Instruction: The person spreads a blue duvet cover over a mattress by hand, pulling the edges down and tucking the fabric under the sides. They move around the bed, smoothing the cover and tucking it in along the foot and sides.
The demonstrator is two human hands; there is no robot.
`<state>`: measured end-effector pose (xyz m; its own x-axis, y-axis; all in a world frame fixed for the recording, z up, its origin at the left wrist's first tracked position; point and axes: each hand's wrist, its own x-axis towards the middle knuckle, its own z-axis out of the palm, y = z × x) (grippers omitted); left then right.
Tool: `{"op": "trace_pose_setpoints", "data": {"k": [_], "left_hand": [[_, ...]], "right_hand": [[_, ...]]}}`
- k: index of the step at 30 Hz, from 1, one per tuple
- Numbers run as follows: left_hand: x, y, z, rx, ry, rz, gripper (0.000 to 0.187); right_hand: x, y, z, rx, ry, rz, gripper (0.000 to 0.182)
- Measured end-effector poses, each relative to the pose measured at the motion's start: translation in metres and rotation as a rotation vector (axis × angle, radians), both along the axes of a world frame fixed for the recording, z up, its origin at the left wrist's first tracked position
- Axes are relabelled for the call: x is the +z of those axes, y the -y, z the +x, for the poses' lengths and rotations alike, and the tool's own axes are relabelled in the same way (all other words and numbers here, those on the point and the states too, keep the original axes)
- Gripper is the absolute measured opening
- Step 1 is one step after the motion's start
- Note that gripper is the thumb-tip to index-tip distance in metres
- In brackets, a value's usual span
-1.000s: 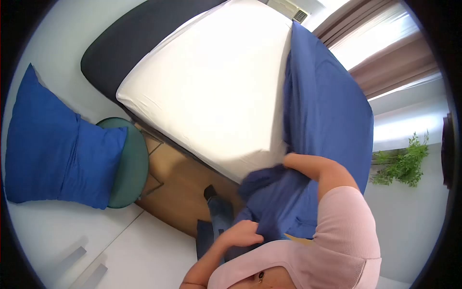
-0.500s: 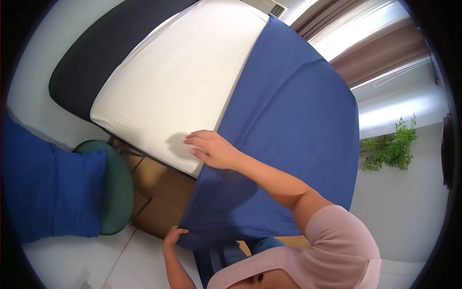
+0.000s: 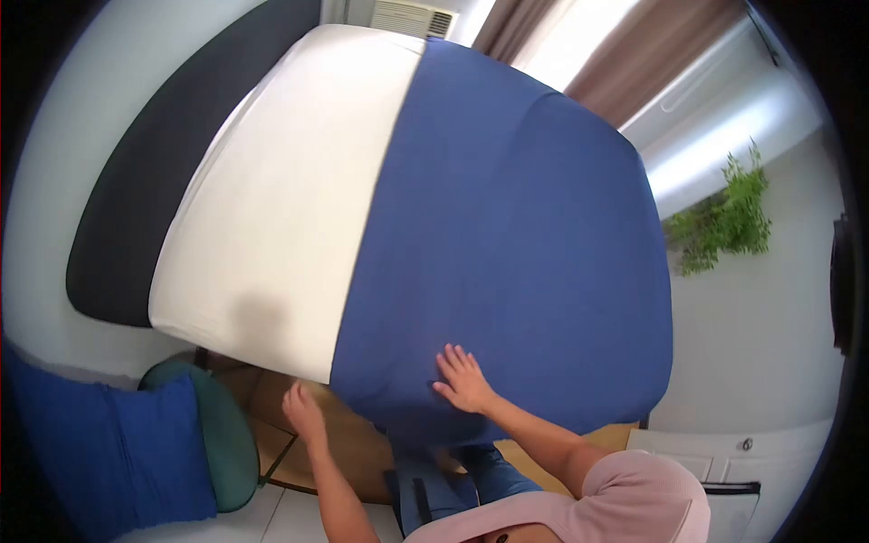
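Note:
A blue sheet (image 3: 507,235) lies over the right part of a bed, and the white mattress cover (image 3: 281,181) shows on the left part. My right hand (image 3: 463,380) rests on the blue sheet near the bed's near side, fingers spread and holding nothing. Just below the near edge of the white cover is my left hand (image 3: 304,414), its fingers curled together with nothing visible in them. It is left of the blue sheet's near corner and apart from it.
A green chair (image 3: 226,443) with blue fabric (image 3: 136,452) on it stands at the lower left. The dark headboard (image 3: 163,181) is along the left. Beyond are an air conditioner (image 3: 403,18), brown curtains (image 3: 647,54) and a green plant (image 3: 733,213). A white cabinet (image 3: 778,452) stands lower right.
My left hand has let go of the blue sheet's corner and moved up and left. My right hand has moved from above the white cover onto the blue sheet. The sheet's near corner now hangs against the bed.

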<state>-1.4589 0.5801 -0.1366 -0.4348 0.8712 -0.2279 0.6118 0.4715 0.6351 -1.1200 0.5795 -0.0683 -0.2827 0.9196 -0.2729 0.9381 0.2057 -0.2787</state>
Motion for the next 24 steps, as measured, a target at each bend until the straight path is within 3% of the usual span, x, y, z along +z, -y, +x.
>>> {"op": "trace_pose_setpoints", "data": {"k": [1, 3, 6, 7, 9, 12, 15, 16, 18, 19, 21, 23, 24], "left_hand": [[0.002, -0.030, 0.018, -0.055, 0.061, 0.078, 0.035], [0.020, -0.068, 0.065, -0.007, -0.077, 0.116, 0.036], [0.016, -0.093, 0.084, -0.325, 0.051, -0.149, 0.035], [0.007, -0.088, 0.092, -0.446, 0.078, 0.031, 0.035], [0.039, -0.079, 0.105, -0.334, 0.341, -0.005, 0.035], [0.062, -0.083, 0.085, -0.061, 0.298, 0.037, 0.040], [-0.014, -0.079, 0.062, -0.277, 0.213, 0.146, 0.049], [0.030, -0.078, 0.076, -0.342, 0.152, -0.247, 0.060], [0.013, -0.064, 0.099, -0.371, 0.289, -0.111, 0.059], [0.002, -0.058, 0.106, -0.533, 0.237, -0.218, 0.050], [0.000, -0.045, 0.118, -0.516, 0.391, -0.206, 0.042], [-0.016, -0.044, 0.109, -0.058, 0.724, -0.093, 0.035], [0.003, -0.046, 0.108, 0.178, 0.879, -0.033, 0.032]], "right_hand": [[0.007, 0.011, -0.002, -0.003, -0.047, -0.025, 0.059], [0.008, 0.031, 0.008, -0.075, -0.203, -0.021, 0.053], [0.014, 0.056, 0.026, -0.268, -0.290, 0.022, 0.044], [0.017, 0.064, 0.037, -0.345, -0.290, 0.030, 0.041], [0.020, 0.077, 0.059, -0.524, -0.243, 0.114, 0.040], [0.007, 0.093, 0.091, -0.816, -0.143, 0.218, 0.037], [-0.011, 0.112, 0.117, -1.153, -0.092, 0.280, 0.039], [-0.021, 0.120, 0.126, -1.252, -0.078, 0.272, 0.042], [-0.036, 0.135, 0.134, -1.426, -0.055, 0.206, 0.043], [-0.042, 0.142, 0.135, -1.512, -0.041, 0.168, 0.044], [-0.046, 0.150, 0.135, -1.588, -0.031, 0.091, 0.045], [-0.051, 0.154, 0.137, -1.678, -0.044, 0.038, 0.047], [-0.051, 0.156, 0.139, -1.732, -0.059, 0.022, 0.049]]}}
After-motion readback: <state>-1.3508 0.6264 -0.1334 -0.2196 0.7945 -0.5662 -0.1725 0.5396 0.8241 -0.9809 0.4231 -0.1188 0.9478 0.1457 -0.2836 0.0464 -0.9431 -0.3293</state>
